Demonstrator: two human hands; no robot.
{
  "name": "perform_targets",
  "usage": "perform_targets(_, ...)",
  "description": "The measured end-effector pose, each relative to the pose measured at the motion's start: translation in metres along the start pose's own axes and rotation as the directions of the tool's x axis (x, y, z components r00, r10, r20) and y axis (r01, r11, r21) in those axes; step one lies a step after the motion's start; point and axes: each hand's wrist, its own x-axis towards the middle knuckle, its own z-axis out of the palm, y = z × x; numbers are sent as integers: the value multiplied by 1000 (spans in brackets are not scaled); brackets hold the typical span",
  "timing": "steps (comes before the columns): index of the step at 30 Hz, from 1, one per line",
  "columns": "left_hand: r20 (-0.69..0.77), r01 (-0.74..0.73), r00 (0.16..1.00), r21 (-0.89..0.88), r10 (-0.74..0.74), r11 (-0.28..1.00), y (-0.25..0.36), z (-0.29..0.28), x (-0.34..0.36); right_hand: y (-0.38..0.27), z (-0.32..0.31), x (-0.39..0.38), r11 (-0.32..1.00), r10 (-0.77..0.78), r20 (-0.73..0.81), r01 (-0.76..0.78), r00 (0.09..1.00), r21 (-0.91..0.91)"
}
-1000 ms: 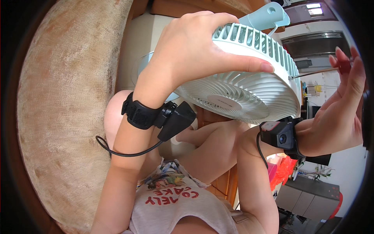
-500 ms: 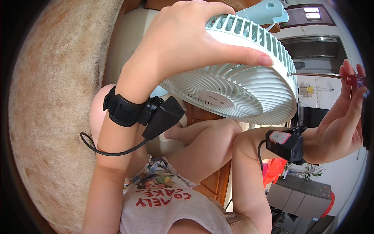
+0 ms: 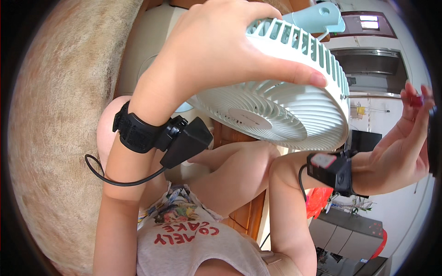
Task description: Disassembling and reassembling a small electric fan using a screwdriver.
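Observation:
A white and pale green electric fan (image 3: 294, 108) is tilted in front of me, its round grille facing down toward my legs. My left hand (image 3: 225, 50) is wrapped over the grille's upper rim, its thumb lying along the white front edge. The light blue stand (image 3: 317, 19) sticks out behind the fan. Off to the right, my right hand (image 3: 405, 131) pinches the red handle of a screwdriver (image 3: 373, 96) between its fingertips. The thin metal shaft points left, and its tip meets the side of the fan's rim. Any screw there is too small to make out.
A tan, fuzzy sofa cover (image 3: 69, 115) fills the left side. Below the fan are my bent legs (image 3: 230, 179) and a wooden surface (image 3: 246, 216). A red plastic bag (image 3: 319, 202) and a grey cabinet (image 3: 347, 232) stand to the right. Each wrist wears a black strapped device.
My right hand's fingers have shifted on the screwdriver handle, which is now blurred. The fan and my left hand sit almost the same in the picture; the whole view has moved slightly.

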Motion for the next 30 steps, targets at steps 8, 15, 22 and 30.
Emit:
perform_targets(8,-135,-29,990,30,32,999,0,13,-3,5,-20,6,990,-131,294,139,947,-6)
perform_targets(15,-36,-30,999,-39,29,999,-4,8,-4,3,-21,-2,993,-115,106,115,988,2)
perform_targets(22,-123,-137,983,38,140,990,-5,11,-5,-3,-29,-4,991,-114,33,117,993,-68)
perform_targets(30,-76,-58,995,8,59,998,-5,14,-5,0,-38,-9,989,-119,-29,116,992,-91)
